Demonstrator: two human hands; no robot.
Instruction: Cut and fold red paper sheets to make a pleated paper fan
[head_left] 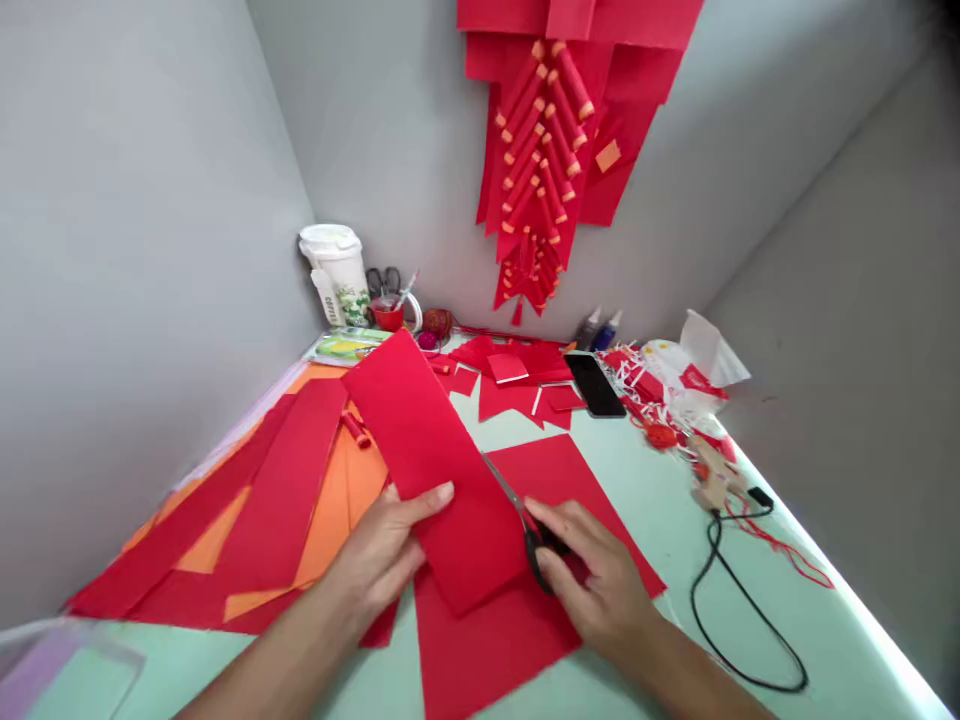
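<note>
My left hand point(397, 545) grips a long red paper strip point(442, 470) by its left edge, thumb on top and fingers beneath. The strip is held tilted over the table. In my right hand point(585, 570) is a pair of scissors point(534, 545) with black handles, the fingers wrapped round them. The blades lie along the strip's right edge, pointing away from me; whether they touch the paper I cannot tell. Beneath both hands a larger red sheet point(495, 660) rests on the table, partly covered by the strip.
Red strips point(281, 490) and orange paper point(349, 480) lie at the left. A phone point(595, 385), a heap of paper scraps point(652, 385) and a black cord point(701, 575) are on the right. Behind stand a white cup point(341, 275) and glue bottles point(606, 330). A red firecracker decoration point(536, 150) hangs on the wall.
</note>
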